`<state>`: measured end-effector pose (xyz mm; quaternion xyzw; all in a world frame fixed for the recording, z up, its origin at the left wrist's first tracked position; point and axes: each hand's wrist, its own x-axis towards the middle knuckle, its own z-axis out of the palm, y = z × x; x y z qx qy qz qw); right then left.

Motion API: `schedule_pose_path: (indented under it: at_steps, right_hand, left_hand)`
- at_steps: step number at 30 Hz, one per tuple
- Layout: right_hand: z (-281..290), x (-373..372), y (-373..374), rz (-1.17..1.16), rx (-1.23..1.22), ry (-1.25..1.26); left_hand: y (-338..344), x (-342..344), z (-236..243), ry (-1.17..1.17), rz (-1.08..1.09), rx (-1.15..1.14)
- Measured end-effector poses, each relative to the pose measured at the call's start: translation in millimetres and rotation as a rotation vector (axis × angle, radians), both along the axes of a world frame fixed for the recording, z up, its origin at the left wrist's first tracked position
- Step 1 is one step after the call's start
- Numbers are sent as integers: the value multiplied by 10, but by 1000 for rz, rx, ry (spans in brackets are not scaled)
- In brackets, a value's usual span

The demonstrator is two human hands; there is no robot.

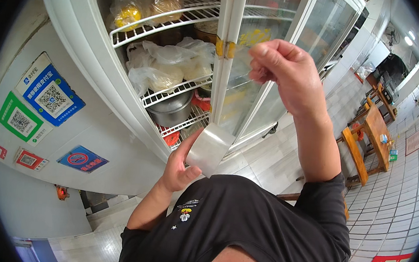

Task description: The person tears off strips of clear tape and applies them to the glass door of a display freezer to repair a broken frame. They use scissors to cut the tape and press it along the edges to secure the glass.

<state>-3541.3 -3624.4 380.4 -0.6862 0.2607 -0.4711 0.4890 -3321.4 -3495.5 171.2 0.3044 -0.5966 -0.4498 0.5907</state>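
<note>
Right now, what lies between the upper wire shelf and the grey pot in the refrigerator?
In the head view, filled plastic bags sit between them, on the next wire shelf down, just above the grey pot.

This looks like a small eatery or food shop. Toward twelve o'clock stands a glass-doored fridge (224, 78), its wire shelves (171, 22) carrying bagged food (175, 62) at eleven and a metal pot (171, 111) lower down. At nine o'clock, scan-code signs (21, 120) cling to a pale panel (50, 155). Customer-style seating shows at three: a wooden tabletop (377, 132) with a bench (354, 153), near a white tiled wall (375, 213) at four.
</note>
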Motion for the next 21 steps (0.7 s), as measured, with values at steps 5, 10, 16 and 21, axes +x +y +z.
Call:
schedule_pose_path:
  at_steps: [5,10,16,21]
  right_hand:
    - [81,355,225,110,-89,191]
    - [184,500,269,168,-149,303]
    - [279,466,257,178,-190,166]
    - [258,393,215,110,-120,110]
  left_hand:
    - [-189,211,71,-102,0,82]
    - [-637,287,310,-110,163,-349]
    - [-790,239,265,68,-124,-102]
    - [-673,224,319,-155,-215,-237]
